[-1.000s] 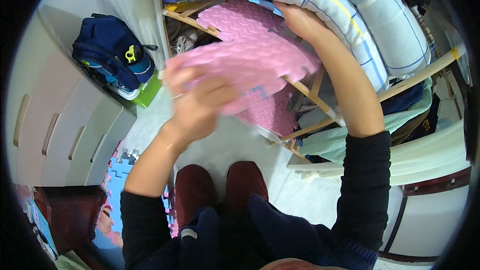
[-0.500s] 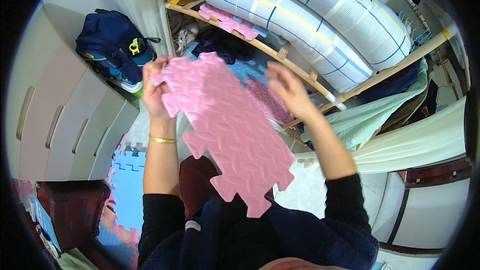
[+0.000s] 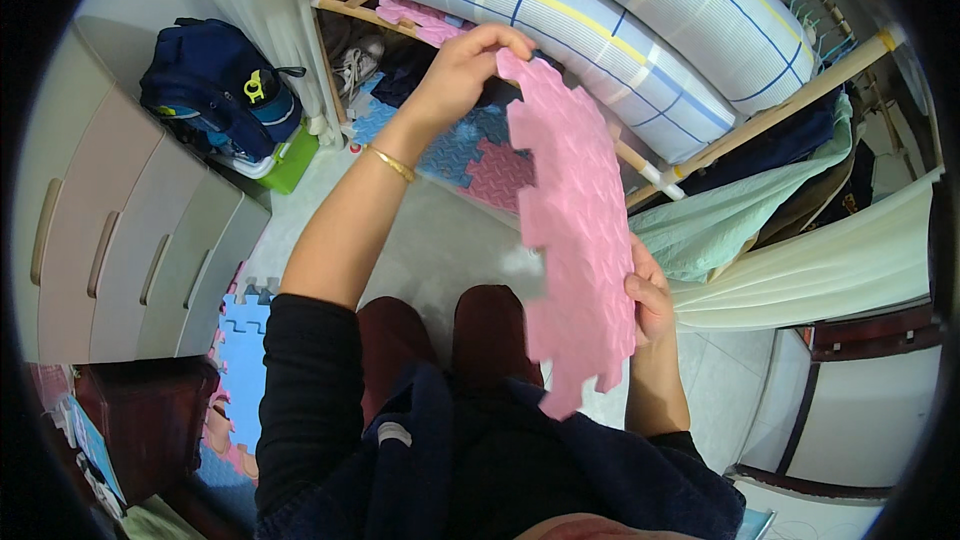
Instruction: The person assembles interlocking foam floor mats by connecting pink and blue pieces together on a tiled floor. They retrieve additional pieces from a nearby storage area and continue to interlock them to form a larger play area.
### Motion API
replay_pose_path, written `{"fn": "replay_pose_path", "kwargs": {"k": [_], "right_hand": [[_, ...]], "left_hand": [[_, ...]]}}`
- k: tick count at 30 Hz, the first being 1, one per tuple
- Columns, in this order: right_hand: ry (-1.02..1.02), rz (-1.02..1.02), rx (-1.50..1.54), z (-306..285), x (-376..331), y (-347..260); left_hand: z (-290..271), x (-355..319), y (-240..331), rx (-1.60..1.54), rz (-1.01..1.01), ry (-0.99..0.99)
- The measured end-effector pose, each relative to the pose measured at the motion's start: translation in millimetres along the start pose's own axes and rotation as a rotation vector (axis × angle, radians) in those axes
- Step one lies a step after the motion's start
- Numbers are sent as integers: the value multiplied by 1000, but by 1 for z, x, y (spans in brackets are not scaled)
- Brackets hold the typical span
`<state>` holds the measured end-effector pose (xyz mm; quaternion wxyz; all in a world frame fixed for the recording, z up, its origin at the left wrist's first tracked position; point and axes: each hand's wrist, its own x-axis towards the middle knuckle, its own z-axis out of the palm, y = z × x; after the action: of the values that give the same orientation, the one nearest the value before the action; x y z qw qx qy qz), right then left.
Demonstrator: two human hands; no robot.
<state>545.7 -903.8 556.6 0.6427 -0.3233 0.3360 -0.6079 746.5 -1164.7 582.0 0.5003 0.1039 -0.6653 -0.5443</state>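
A pink foam puzzle mat (image 3: pixel 578 230) with a raised leaf pattern and toothed edges hangs between my hands, tilted steeply and bowed. Its upper corner is pinched by my left hand (image 3: pixel 470 65), which reaches up toward the shelf. Lower down, my right hand (image 3: pixel 648 290) grips the right edge, thumb on the near face and the other fingers partly hidden behind the mat. Beyond the mat, blue foam mats (image 3: pixel 455 145) and another pink foam piece (image 3: pixel 500 178) lie at the bottom of the rack.
Rolled checked bedding (image 3: pixel 570 40) rests on the wooden rack (image 3: pixel 790 125) ahead. At left stand a navy backpack (image 3: pixel 215 90) on a green-based box (image 3: pixel 290 160) and a drawer cabinet (image 3: pixel 130 210). Blue floor mats (image 3: pixel 243 360) lie beside a dark red wooden piece (image 3: pixel 150 405). A pale curtain (image 3: pixel 800 275) hangs at right.
The pink mat has swung rightward and turned more upright. My left hand moved up and right with its corner; my right hand came down from beside the rack and took hold of the right edge.
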Motion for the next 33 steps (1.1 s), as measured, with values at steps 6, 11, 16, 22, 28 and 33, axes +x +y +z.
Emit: {"fn": "replay_pose_path", "kwargs": {"k": [6, 11, 16, 22, 28, 33], "right_hand": [[144, -227, -58, -1, -1, 24], [229, -298, -389, 6, 9, 25], [306, -332, -266, 12, 84, -2], [341, -381, -224, 15, 179, -31], [483, -84, -342, 27, 229, -42], [448, -103, -739, -20, 274, -51]], "left_hand": [[-3, 50, -8, 1568, 348, -274], [7, 96, -4, 1769, 438, -144], [-2, 145, 9, 1639, 493, -67], [-2, 151, 5, 1586, 499, -40], [-4, 141, 15, 1558, 477, -109], [-10, 124, 31, 1444, 485, -360]]}}
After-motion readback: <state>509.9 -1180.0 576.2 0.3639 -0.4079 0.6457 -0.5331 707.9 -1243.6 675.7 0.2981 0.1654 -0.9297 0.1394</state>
